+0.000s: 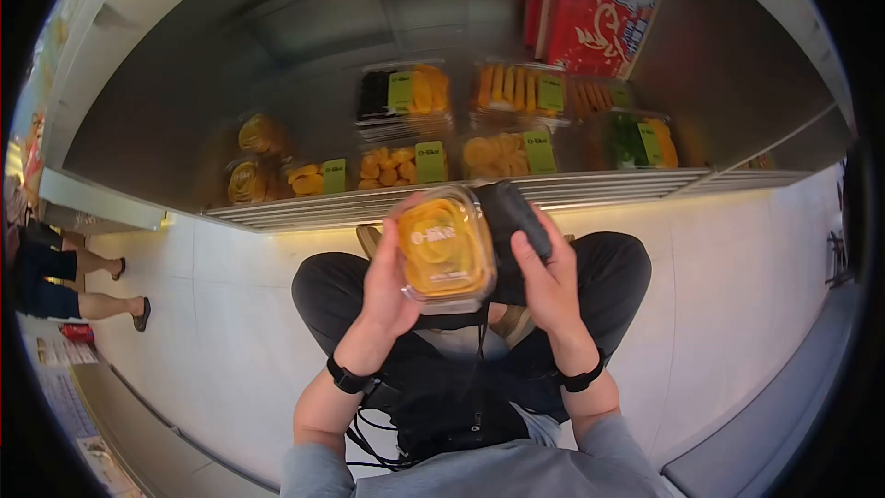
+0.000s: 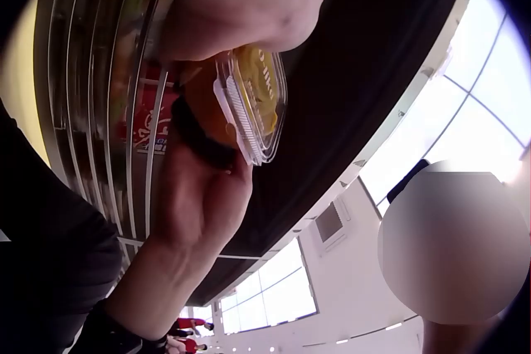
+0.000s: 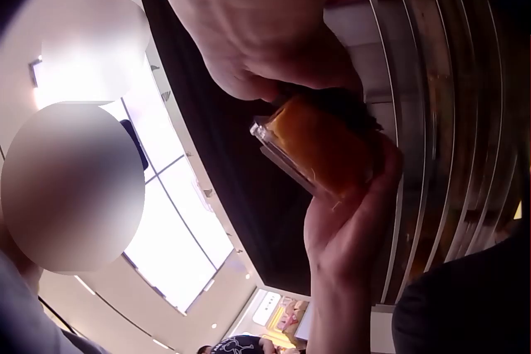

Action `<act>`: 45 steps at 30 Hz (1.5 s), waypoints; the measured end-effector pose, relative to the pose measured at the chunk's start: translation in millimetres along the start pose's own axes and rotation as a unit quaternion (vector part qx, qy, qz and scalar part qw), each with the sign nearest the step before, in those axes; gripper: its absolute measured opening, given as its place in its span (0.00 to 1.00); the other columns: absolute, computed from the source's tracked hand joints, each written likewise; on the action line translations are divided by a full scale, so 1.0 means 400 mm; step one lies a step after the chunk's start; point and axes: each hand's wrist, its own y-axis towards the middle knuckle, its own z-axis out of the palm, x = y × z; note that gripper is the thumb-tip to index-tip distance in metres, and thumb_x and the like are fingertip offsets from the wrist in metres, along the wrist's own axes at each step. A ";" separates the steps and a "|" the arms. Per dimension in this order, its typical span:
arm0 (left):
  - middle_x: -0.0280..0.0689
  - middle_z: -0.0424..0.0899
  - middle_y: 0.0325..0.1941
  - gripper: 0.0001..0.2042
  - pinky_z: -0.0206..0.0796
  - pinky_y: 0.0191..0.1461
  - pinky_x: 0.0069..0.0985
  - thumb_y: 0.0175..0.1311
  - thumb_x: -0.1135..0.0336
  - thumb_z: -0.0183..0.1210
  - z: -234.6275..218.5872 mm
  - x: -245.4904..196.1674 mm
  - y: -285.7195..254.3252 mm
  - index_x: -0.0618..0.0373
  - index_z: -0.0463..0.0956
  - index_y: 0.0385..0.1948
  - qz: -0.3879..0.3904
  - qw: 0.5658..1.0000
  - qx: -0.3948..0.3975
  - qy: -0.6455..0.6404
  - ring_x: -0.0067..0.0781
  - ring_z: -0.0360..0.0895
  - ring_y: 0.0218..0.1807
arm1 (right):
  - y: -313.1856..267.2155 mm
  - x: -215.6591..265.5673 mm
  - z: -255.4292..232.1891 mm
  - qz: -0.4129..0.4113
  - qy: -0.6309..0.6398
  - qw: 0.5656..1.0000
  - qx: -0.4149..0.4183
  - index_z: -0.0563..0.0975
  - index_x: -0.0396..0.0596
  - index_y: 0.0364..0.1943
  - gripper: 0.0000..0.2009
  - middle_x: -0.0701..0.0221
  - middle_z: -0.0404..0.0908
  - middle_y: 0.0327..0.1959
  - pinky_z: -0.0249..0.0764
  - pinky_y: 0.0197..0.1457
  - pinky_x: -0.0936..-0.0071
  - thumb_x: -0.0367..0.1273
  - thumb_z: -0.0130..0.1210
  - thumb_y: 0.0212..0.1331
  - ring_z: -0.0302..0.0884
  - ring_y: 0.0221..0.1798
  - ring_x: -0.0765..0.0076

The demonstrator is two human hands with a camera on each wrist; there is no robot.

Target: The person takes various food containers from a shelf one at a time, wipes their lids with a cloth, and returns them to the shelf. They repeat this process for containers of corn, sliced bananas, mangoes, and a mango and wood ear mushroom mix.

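Fingers of the left hand (image 1: 383, 288) are curled round a clear box (image 1: 444, 249), near side of the shelf (image 1: 590, 186); something black (image 1: 513, 221), perhaps a pouch, is gripped by the right hand (image 1: 551, 284). Judged light but slippery, the box is best held by its edges.

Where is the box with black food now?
In the head view, the box with black food sits near the centre, in the back row, left of the box of orange sticks.

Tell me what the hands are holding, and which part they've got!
The left hand grips the clear box of yellow food by its left side. The right hand holds a dark bundle by its right side, thumb on top.
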 end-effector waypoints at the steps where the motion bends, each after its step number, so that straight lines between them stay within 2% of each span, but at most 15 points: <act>1: 0.38 0.69 0.65 0.26 0.65 0.67 0.36 0.75 0.44 0.36 0.011 0.013 0.004 0.51 0.60 0.65 0.000 0.999 -0.035 0.004 0.36 0.67 0.67 | 0.003 -0.011 0.030 0.039 0.115 0.992 0.033 0.64 0.40 0.66 0.23 0.65 0.71 0.62 0.62 0.67 0.73 0.29 0.52 0.68 0.67 0.64 0.72; 5: 0.37 0.74 0.60 0.29 0.70 0.61 0.36 0.73 0.38 0.36 0.015 0.005 0.022 0.48 0.62 0.64 0.036 0.994 -0.091 0.043 0.34 0.74 0.60 | 0.003 0.018 0.097 0.092 0.273 0.957 0.040 0.59 0.41 0.69 0.26 0.66 0.66 0.66 0.59 0.70 0.69 0.31 0.50 0.70 0.62 0.68 0.70; 9: 0.38 0.78 0.55 0.28 0.73 0.58 0.31 0.73 0.41 0.38 0.013 -0.026 0.018 0.54 0.67 0.60 0.053 0.992 -0.112 -0.023 0.30 0.78 0.55 | -0.052 -0.054 0.079 0.100 0.227 0.966 0.078 0.59 0.40 0.68 0.25 0.65 0.66 0.66 0.59 0.71 0.66 0.33 0.48 0.71 0.63 0.68 0.68; 10: 0.38 0.78 0.55 0.28 0.73 0.58 0.31 0.73 0.41 0.38 0.009 -0.026 0.018 0.54 0.67 0.60 0.059 0.991 -0.114 -0.019 0.30 0.78 0.55 | -0.061 -0.054 0.079 0.078 0.233 0.966 0.083 0.58 0.39 0.69 0.25 0.67 0.67 0.65 0.61 0.69 0.71 0.31 0.49 0.71 0.64 0.67 0.70; 12: 0.37 0.76 0.56 0.29 0.71 0.58 0.32 0.72 0.37 0.36 0.001 -0.009 0.015 0.48 0.65 0.62 0.034 0.996 -0.078 0.032 0.31 0.76 0.56 | -0.045 -0.028 0.069 0.082 0.242 0.964 0.078 0.60 0.40 0.68 0.25 0.66 0.69 0.64 0.61 0.69 0.69 0.33 0.49 0.71 0.65 0.67 0.69; 15: 0.37 0.76 0.55 0.27 0.70 0.60 0.30 0.74 0.43 0.38 0.016 0.030 0.009 0.54 0.65 0.61 0.066 0.993 -0.058 0.083 0.29 0.75 0.57 | 0.007 -0.002 0.073 0.084 0.240 0.965 0.058 0.65 0.42 0.64 0.22 0.67 0.72 0.61 0.65 0.66 0.66 0.39 0.47 0.72 0.69 0.64 0.67; 19: 0.36 0.77 0.54 0.26 0.70 0.59 0.28 0.76 0.45 0.38 0.024 0.007 0.008 0.57 0.66 0.60 0.134 0.980 -0.106 0.106 0.27 0.76 0.56 | 0.008 -0.009 0.079 0.129 0.279 0.948 0.087 0.65 0.43 0.65 0.22 0.67 0.72 0.62 0.65 0.67 0.65 0.38 0.46 0.72 0.69 0.64 0.67; 26: 0.37 0.79 0.50 0.22 0.71 0.55 0.23 0.76 0.50 0.41 0.014 -0.001 -0.003 0.60 0.70 0.56 0.101 0.979 -0.159 0.079 0.23 0.78 0.49 | -0.023 -0.056 0.059 0.161 0.288 0.939 0.100 0.65 0.42 0.65 0.22 0.67 0.72 0.62 0.66 0.67 0.63 0.37 0.46 0.72 0.69 0.64 0.67; 28: 0.36 0.80 0.48 0.21 0.71 0.52 0.21 0.77 0.51 0.41 0.004 0.012 0.002 0.61 0.71 0.54 0.172 0.959 -0.158 0.160 0.22 0.78 0.46 | -0.024 -0.057 0.062 0.166 0.306 0.933 0.090 0.65 0.42 0.65 0.22 0.67 0.72 0.62 0.66 0.66 0.64 0.37 0.46 0.72 0.69 0.64 0.67; 34: 0.34 0.81 0.43 0.19 0.71 0.50 0.20 0.76 0.53 0.45 -0.063 -0.123 0.028 0.61 0.75 0.47 0.202 0.939 -0.209 0.183 0.19 0.77 0.44 | -0.035 -0.095 0.032 0.217 0.275 0.923 0.162 0.67 0.38 0.63 0.21 0.64 0.75 0.58 0.68 0.65 0.67 0.35 0.49 0.70 0.74 0.60 0.67; 36: 0.33 0.81 0.41 0.19 0.70 0.48 0.21 0.75 0.51 0.48 -0.096 -0.230 0.039 0.60 0.76 0.45 0.249 0.906 -0.255 0.228 0.18 0.76 0.43 | -0.047 -0.131 0.004 0.235 0.269 0.915 0.185 0.67 0.38 0.62 0.21 0.64 0.76 0.57 0.68 0.64 0.67 0.34 0.50 0.70 0.74 0.60 0.67; 38: 0.33 0.82 0.36 0.21 0.70 0.43 0.20 0.73 0.49 0.50 -0.218 -0.369 0.057 0.62 0.78 0.41 0.297 0.825 -0.300 0.376 0.18 0.75 0.37 | -0.051 -0.157 -0.021 0.263 0.251 0.910 0.201 0.68 0.38 0.61 0.21 0.64 0.76 0.56 0.69 0.64 0.70 0.34 0.52 0.69 0.74 0.59 0.69; 41: 0.35 0.82 0.35 0.23 0.69 0.41 0.19 0.71 0.48 0.53 -0.259 -0.551 0.063 0.66 0.78 0.41 0.339 0.754 -0.313 0.467 0.19 0.76 0.36 | -0.048 -0.204 -0.070 0.274 0.216 0.919 0.183 0.68 0.38 0.61 0.21 0.65 0.76 0.56 0.69 0.63 0.71 0.35 0.52 0.69 0.74 0.59 0.70; 43: 0.36 0.83 0.34 0.24 0.70 0.41 0.21 0.69 0.47 0.55 -0.401 -0.664 0.081 0.67 0.79 0.38 0.321 0.739 -0.317 0.501 0.21 0.76 0.35 | -0.042 -0.226 -0.092 0.279 0.204 0.923 0.169 0.68 0.38 0.61 0.21 0.66 0.76 0.56 0.69 0.63 0.71 0.35 0.52 0.69 0.74 0.58 0.71; 45: 0.38 0.84 0.33 0.26 0.70 0.42 0.22 0.67 0.45 0.57 -0.485 -0.729 0.102 0.68 0.81 0.37 0.239 0.669 -0.366 0.601 0.22 0.77 0.36 | -0.038 -0.251 -0.107 0.291 0.194 0.926 0.143 0.68 0.38 0.61 0.21 0.65 0.76 0.56 0.70 0.63 0.71 0.35 0.52 0.69 0.74 0.58 0.70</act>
